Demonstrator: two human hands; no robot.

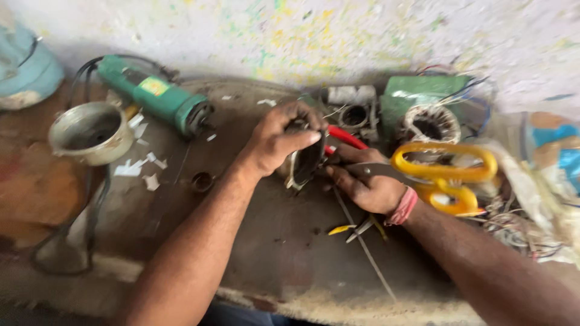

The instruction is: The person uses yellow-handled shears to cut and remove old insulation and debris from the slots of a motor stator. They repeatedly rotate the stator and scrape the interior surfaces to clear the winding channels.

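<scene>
Left hand [279,137] grips a round metal motor part [302,164], fingers curled over its top, mid-bench. Right hand [365,181] holds yellow-handled scissors [444,172] beside it, fingers closed; blade tips blurred, possibly touching the part. Green angle grinder [154,93] lies left.

The left hand [284,137] wraps over a dark round part [305,162], hiding most of it, so its kind cannot be told. Motion blur smears the yellow-handled scissors [444,172] just right of that part, and their blades vanish behind the right hand [362,181]. A red handle [345,136] behind the part is mostly covered. The pale blue object [27,69] far left of the part is cut by the picture's edge. The wire tangle [519,232] to the right is too blurred to sort out.
</scene>
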